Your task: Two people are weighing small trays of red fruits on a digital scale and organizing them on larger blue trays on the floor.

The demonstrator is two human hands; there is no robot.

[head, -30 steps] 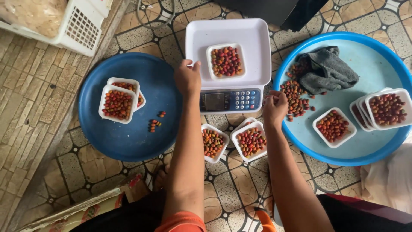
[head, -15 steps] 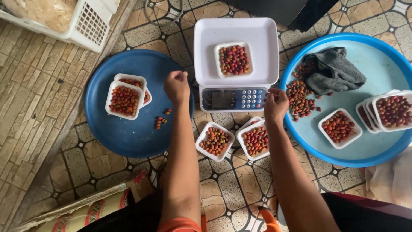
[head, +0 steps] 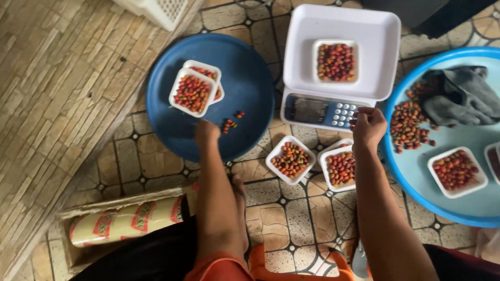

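My left hand [head: 207, 131] hangs over the dark blue tray [head: 250, 78], its fingers bunched close to a few loose red and orange fruits [head: 229, 124]. My right hand [head: 369, 126] hovers with curled fingers by the keypad of a white scale [head: 333, 112]. On the scale pan sits a white foam tray of fruits [head: 336, 61]. Two stacked foam trays of fruits [head: 193, 93] rest on the dark blue tray. Whether either hand pinches a fruit I cannot tell.
Two filled foam trays [head: 291, 159] [head: 341, 167] lie on the patterned tile floor before the scale. A light blue basin [head: 458, 203] at right holds a fruit pile [head: 409, 122], a grey cloth [head: 461, 96] and another filled tray [head: 457, 170]. A box with a film roll [head: 125, 221] lies lower left.
My left hand moved from beside the scale down and left onto the dark blue tray near the loose fruits. My right hand stayed by the keypad. The view shifted rightward.
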